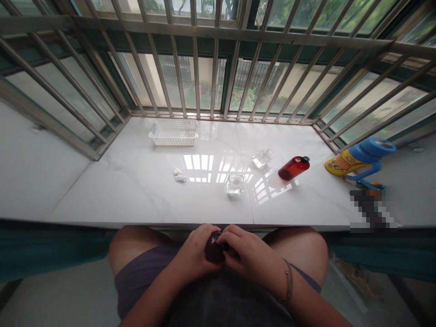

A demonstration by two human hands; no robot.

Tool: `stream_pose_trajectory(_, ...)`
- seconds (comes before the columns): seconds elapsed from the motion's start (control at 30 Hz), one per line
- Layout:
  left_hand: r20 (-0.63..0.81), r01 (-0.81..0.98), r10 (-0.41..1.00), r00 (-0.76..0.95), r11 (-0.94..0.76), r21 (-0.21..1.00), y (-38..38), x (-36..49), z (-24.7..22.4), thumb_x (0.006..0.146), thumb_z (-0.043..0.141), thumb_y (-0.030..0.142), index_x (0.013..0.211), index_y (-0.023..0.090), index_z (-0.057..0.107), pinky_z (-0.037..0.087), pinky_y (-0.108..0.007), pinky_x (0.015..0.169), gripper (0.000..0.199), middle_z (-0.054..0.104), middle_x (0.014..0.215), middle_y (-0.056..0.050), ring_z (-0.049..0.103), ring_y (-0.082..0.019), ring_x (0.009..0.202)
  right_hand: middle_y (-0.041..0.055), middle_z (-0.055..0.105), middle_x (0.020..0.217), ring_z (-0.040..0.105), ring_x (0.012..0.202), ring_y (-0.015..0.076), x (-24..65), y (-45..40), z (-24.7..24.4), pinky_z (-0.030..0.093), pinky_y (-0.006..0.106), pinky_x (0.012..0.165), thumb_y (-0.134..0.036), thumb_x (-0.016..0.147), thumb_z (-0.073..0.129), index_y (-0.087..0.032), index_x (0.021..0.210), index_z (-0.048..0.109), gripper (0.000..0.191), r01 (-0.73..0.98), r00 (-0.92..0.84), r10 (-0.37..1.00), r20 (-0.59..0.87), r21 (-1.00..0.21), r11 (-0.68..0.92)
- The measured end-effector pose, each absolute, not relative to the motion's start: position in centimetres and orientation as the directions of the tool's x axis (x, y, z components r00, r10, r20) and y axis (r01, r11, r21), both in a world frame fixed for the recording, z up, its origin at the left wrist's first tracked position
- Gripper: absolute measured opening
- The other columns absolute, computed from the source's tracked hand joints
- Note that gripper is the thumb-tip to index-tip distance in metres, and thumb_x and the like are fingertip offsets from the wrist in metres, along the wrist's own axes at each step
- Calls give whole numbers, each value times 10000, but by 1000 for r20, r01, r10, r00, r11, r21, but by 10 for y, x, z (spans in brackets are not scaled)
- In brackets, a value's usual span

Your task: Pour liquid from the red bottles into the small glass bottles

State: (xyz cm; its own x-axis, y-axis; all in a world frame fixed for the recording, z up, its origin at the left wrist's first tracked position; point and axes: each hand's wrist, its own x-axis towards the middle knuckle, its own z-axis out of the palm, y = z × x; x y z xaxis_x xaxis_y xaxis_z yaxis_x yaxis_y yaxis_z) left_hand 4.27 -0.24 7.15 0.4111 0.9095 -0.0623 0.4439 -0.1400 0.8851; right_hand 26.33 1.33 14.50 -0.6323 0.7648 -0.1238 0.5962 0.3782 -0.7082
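Both hands are over my lap, just below the front edge of the white marble sill [143, 200]. My left hand [194, 250] and my right hand [248, 253] grip a dark rounded bottle [214, 249], and my fingers hide most of it. On the sill, out of reach of neither hand's fingers touching anything, stand a red bottle with a black cap [293, 168] and two clear glass containers [235, 184]. A crumpled white tissue [179, 175] lies left of them.
A white plastic mesh basket [173, 135] stands at the back of the sill. A yellow and blue toy [361, 156] lies at the right, beside a blurred patch [373, 209]. Metal window bars [218, 45] run behind the sill.
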Motion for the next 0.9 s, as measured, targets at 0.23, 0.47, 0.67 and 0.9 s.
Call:
stream_pose_trajectory(0.23, -115, 413, 875, 471, -103, 905, 2, 37, 78, 668, 890, 212, 1291, 280, 640, 552, -390, 1005, 675, 691, 1273, -53, 675, -298, 1161, 47, 697, 1203, 703, 1088, 204, 267, 14, 142, 574, 326, 986, 10, 857, 641, -239, 1153, 697, 391, 532, -672, 734, -98, -754, 386)
stream_pose_trajectory(0.47, -69, 492, 891, 448, -181, 852, 0, 39, 78, 704, 872, 200, 1304, 278, 632, 531, -432, 1046, 650, 687, 1291, -64, 664, -306, 1179, 67, 704, 1194, 715, 1048, 252, 262, 8, 144, 573, 382, 921, -244, 967, 779, -228, 1296, 667, 348, 664, -545, 818, -184, -690, 288)
stream_pose_trajectory(0.67, -27, 536, 892, 451, -247, 807, -1, 40, 70, 695, 871, 185, 1374, 270, 582, 485, -481, 1138, 743, 665, 1389, -91, 630, -337, 1300, 84, 725, 1098, 723, 990, 272, 259, 7, 141, 573, 404, 887, -238, 1026, 692, -184, 1197, 726, 183, 739, -541, 810, -228, -589, 328)
stream_pose_trajectory(0.9, -30, 511, 878, 477, -250, 822, 3, 36, 73, 685, 907, 224, 1343, 277, 597, 520, -442, 1071, 730, 680, 1320, -72, 663, -313, 1208, 62, 688, 1190, 702, 1036, 222, 269, 11, 146, 573, 352, 923, -98, 950, 710, -235, 1212, 691, 297, 599, -625, 770, -129, -712, 367)
